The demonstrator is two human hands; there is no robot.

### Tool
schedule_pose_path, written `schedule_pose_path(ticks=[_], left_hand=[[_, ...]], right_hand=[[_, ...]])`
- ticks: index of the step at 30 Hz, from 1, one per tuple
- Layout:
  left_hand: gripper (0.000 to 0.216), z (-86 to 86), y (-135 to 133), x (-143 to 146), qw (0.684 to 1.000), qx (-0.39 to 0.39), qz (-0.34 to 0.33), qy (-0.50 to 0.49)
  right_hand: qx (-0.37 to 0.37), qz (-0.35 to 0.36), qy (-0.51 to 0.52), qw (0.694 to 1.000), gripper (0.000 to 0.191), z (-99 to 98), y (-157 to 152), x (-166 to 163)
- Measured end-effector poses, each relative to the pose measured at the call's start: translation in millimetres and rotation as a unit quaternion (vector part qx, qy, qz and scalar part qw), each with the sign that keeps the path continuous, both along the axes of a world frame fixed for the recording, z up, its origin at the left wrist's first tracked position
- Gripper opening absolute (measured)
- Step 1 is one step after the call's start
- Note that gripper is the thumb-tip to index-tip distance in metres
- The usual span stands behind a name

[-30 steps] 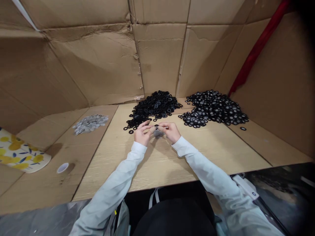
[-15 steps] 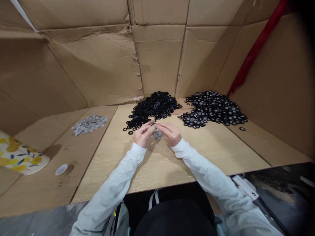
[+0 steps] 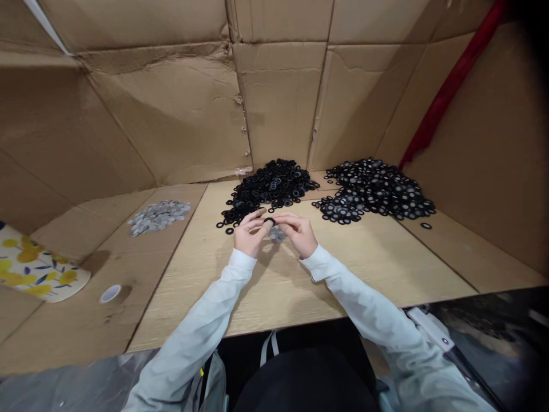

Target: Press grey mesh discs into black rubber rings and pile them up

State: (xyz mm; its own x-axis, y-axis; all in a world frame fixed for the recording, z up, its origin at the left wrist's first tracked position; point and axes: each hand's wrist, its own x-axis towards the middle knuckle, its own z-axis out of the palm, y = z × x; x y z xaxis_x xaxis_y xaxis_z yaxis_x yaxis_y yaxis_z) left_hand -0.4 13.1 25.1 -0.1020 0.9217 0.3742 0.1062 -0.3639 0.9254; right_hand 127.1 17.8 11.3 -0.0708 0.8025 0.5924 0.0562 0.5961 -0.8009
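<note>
A small black ring (image 3: 269,221) is pinched between my two hands above the middle of the board. My left hand (image 3: 250,233) grips its left side with thumb and fingers. On the ring's right side, my right hand (image 3: 300,233) closes its thumb and fingertips at the edge. Whether a disc sits inside the ring is too small to tell. Just beneath the fingers lies a small heap of grey discs (image 3: 277,234), partly hidden. Behind my hands rises a pile of loose black rings (image 3: 274,183).
Black rings with pale centres (image 3: 377,189) are piled at the right, one lying apart. More grey discs (image 3: 159,216) lie at the left, near a white tape roll (image 3: 110,293) and a lemon-patterned cylinder (image 3: 43,269). Cardboard walls (image 3: 283,103) enclose the back and sides.
The black ring has tilted and now shows more fully between the fingertips. My fingers have shifted slightly around it, and the view has moved a little.
</note>
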Motion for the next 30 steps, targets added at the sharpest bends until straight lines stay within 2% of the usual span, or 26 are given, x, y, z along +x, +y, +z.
schedule_pose_path(ticks=[5, 11, 17, 21, 24, 27, 30], left_hand=[[0.017, -4.9, 3.5, -2.8, 0.997, 0.029, 0.043, 0.062], [0.019, -12.1, 4.7, -2.5, 0.99, 0.078, 0.066, 0.101], [0.02, -10.1, 2.6, -0.8, 0.987, 0.073, 0.073, 0.125], [0.023, -5.9, 2.0, -0.7, 0.997, 0.036, 0.029, 0.064], [0.023, -2.2, 2.1, -1.0, 0.998, -0.005, -0.053, -0.017], [0.023, 1.2, 3.0, -1.0, 0.977, -0.091, -0.127, -0.145], [0.024, 3.0, 4.2, -1.0, 0.954, -0.144, -0.14, -0.222]], right_hand=[[-0.02, -0.01, -0.009, 1.0, 0.015, -1.3, -2.7, -4.1], [-0.009, -0.042, -0.031, 0.999, 0.014, -4.2, -1.8, -4.2], [-0.008, -0.072, -0.041, 0.997, 0.012, -4.3, -1.2, -3.5], [-0.018, -0.093, -0.04, 0.995, 0.012, -3.4, -0.7, -3.9], [-0.019, -0.09, -0.063, 0.994, 0.014, -2.7, -0.8, -3.4], [-0.026, -0.099, -0.083, 0.991, 0.015, -2.1, -0.2, -1.5], [-0.047, -0.105, -0.082, 0.99, 0.015, -1.1, 0.7, 0.3]])
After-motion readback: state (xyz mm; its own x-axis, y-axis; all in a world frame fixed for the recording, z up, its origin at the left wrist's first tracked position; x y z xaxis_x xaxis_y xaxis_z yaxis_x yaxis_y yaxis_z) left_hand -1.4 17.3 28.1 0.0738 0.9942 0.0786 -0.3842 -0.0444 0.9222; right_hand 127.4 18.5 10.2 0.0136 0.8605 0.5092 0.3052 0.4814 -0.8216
